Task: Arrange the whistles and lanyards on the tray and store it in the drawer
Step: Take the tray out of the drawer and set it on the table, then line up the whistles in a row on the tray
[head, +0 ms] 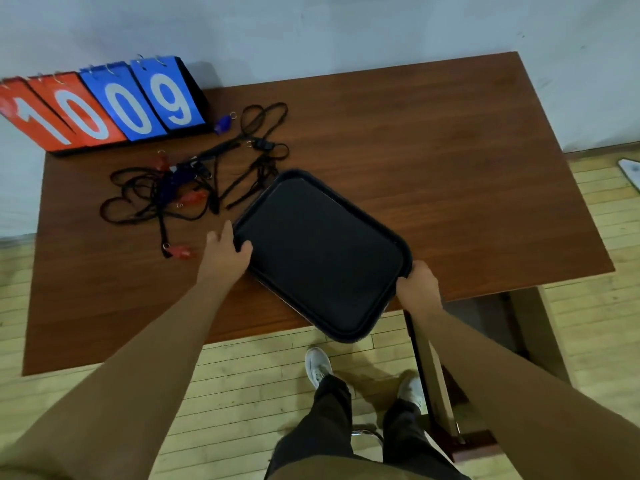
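Note:
A black empty tray (pixel 322 251) lies skewed on the brown table, its near corner hanging over the front edge. My left hand (pixel 227 252) grips its left rim and my right hand (pixel 417 284) grips its right near corner. Left of the tray lies a tangle of black lanyards (pixel 166 195) with red whistles (pixel 181 252) and a blue whistle (pixel 223 123) among them. An open drawer (pixel 433 375) sticks out below the table at the right, beside my right forearm.
A flip scoreboard (pixel 104 105) reading 1009 stands at the table's back left against the wall. The table (pixel 450 168) has bare wood on its right half. My feet in white shoes (pixel 317 365) stand on the wooden floor.

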Motion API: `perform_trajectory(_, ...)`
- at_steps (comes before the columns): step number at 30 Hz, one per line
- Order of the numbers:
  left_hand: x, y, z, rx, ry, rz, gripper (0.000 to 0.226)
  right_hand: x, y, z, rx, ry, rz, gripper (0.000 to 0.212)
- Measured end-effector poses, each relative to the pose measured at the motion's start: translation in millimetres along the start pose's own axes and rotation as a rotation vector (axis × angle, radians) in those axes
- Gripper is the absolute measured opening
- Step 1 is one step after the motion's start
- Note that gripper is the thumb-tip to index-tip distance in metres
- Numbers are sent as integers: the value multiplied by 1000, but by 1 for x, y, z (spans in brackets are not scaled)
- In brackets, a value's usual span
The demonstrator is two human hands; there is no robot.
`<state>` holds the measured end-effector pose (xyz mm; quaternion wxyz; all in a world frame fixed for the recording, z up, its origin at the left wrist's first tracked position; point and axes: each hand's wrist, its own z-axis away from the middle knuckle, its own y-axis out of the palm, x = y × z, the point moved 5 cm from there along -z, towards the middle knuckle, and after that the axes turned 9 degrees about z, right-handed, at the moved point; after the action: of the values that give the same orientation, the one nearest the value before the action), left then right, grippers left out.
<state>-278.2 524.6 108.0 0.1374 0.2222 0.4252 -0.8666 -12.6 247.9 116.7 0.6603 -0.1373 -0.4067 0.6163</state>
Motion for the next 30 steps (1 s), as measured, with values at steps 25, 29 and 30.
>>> perform_trajectory(25, 53, -4, 39, -162, -71, 91, 47, 93, 1, -30, 85, -254, 130, 51)
perform_trajectory(29, 51, -30, 30, -185, -69, 76, 47, 129, -6, -30, 23, -373, 302, 63)
perform_trajectory(30, 50, -37, 27, -184, -75, 80, 48, 143, -4, -28, 36, -407, 319, 63)
